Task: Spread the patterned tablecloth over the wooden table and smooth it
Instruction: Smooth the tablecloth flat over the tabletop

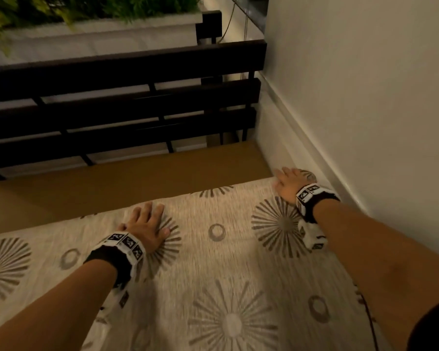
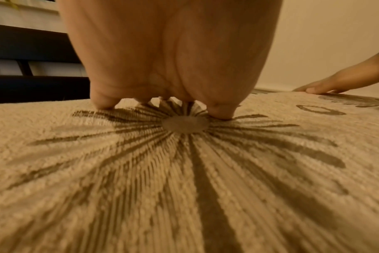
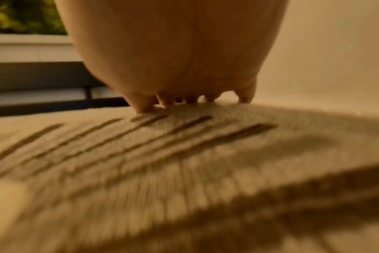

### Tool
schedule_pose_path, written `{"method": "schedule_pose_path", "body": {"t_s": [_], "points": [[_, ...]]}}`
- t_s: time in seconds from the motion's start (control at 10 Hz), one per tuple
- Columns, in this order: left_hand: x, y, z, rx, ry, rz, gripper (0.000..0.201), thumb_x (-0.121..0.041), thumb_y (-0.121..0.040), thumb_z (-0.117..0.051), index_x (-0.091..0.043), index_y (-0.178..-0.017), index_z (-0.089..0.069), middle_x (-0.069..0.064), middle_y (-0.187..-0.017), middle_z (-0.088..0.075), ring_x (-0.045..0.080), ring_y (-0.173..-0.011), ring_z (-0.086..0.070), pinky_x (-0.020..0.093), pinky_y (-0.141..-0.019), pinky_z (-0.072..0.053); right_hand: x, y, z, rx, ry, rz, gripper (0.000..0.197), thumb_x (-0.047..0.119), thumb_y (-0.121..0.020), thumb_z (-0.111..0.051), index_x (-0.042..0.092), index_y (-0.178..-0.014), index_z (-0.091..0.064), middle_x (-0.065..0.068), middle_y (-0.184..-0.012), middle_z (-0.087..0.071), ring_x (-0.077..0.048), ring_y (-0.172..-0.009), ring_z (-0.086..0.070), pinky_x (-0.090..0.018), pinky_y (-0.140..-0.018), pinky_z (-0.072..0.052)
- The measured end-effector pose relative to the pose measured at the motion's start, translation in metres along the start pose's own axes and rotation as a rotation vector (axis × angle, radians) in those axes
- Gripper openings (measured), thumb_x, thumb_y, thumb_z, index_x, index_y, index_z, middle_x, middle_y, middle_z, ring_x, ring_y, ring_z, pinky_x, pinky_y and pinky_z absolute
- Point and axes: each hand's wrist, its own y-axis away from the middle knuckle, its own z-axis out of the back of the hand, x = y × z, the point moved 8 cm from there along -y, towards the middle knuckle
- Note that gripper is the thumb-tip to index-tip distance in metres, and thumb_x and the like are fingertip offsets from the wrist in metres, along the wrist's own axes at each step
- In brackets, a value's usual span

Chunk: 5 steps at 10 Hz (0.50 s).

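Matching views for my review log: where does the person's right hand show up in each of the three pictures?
Head: right hand at right of centre, flat on the tablecloth at its far edge, by the wall.
Left wrist: at the right edge, fingers on the cloth.
Right wrist: top centre, fingertips on the cloth.
Shared landmark: the dark bench beyond the table.

no legible text or labels
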Motion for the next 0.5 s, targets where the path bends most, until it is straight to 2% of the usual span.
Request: {"method": "schedule_pose_path", "body": {"t_s": [0.1, 0.2, 0.3, 0.4, 0.5], "points": [[0.001, 0.002, 0.003, -0.002, 0.013, 0.022, 0.073, -0.063, -0.092, -0.029, -0.037, -0.15, 0.009, -0.002, -0.16, 0.017, 0.029, -0.148, 0.008, 0.057, -0.115, -0.011, -0.018, -0.01, 0.002, 0.003, -0.016, -0.113, 0.056, 0.03, -0.101, -0.031, 0.017, -0.153, -0.014, -0.012, -0.16, -0.013, -0.033, -0.145, -0.017, -0.042, -0.119, -0.018], [0.0, 0.0, 0.005, -0.019, 0.019, 0.041, 0.071, -0.06, -0.093, -0.032, -0.037, -0.15, 0.005, -0.003, -0.16, 0.014, 0.029, -0.148, 0.006, 0.057, -0.114, -0.011, -0.052, -0.009, 0.001, -0.006, -0.053, -0.271, 0.063, 0.023, -0.096, -0.041, 0.013, -0.152, -0.014, -0.016, -0.158, -0.016, -0.04, -0.141, -0.024, -0.049, -0.115, -0.026], [-0.006, 0.007, 0.007, -0.032, -0.006, 0.049, 0.068, -0.058, -0.095, -0.029, -0.036, -0.15, 0.003, -0.002, -0.161, 0.012, 0.03, -0.148, 0.005, 0.058, -0.115, -0.009, -0.052, 0.025, 0.011, -0.02, -0.082, -0.237, 0.065, 0.026, -0.094, -0.041, 0.017, -0.152, -0.011, -0.012, -0.159, -0.012, -0.037, -0.144, -0.016, -0.049, -0.117, -0.02], [-0.015, 0.019, 0.013, -0.057, 0.014, 0.09, 0.066, -0.052, -0.097, -0.027, -0.033, -0.151, 0.004, 0.002, -0.161, 0.014, 0.034, -0.147, 0.01, 0.059, -0.116, -0.003, -0.04, 0.082, 0.033, -0.141, -0.227, -0.099, 0.059, 0.03, -0.097, -0.036, 0.019, -0.152, -0.018, -0.013, -0.159, -0.014, -0.033, -0.144, -0.02, -0.042, -0.118, -0.02], [-0.066, 0.071, 0.019, -0.245, 0.021, -0.063, 0.072, -0.047, -0.096, -0.034, -0.024, -0.152, 0.003, 0.008, -0.161, 0.01, 0.035, -0.147, 0.005, 0.053, -0.119, -0.005, -0.043, 0.202, 0.029, -0.376, -0.469, 0.0, 0.044, 0.024, -0.097, -0.047, 0.013, -0.14, -0.045, -0.011, -0.152, -0.033, -0.025, -0.138, -0.035, -0.03, -0.114, -0.024]]}}
